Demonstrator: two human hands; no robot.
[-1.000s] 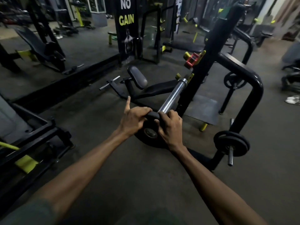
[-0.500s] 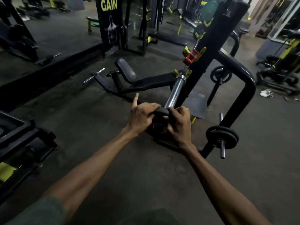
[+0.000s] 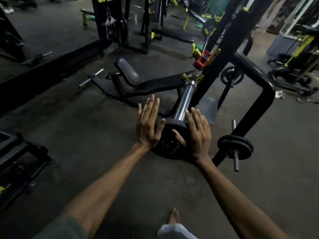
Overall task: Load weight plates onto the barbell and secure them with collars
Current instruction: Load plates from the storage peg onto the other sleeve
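Hands (image 3: 172, 130) (two, flat) against one plate (image 3: 170, 133)

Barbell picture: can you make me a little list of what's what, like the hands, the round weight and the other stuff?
barbell sleeve: shiny, sticks out of the rack toward the camera
weight plate: black, on the end of the sleeve
left hand: flat and open, pressed to the plate's left side
right hand: flat and open, on the plate's right side
spare plates: stored on a rack peg, right
red collar: further up the bar
bench: black, behind the hands
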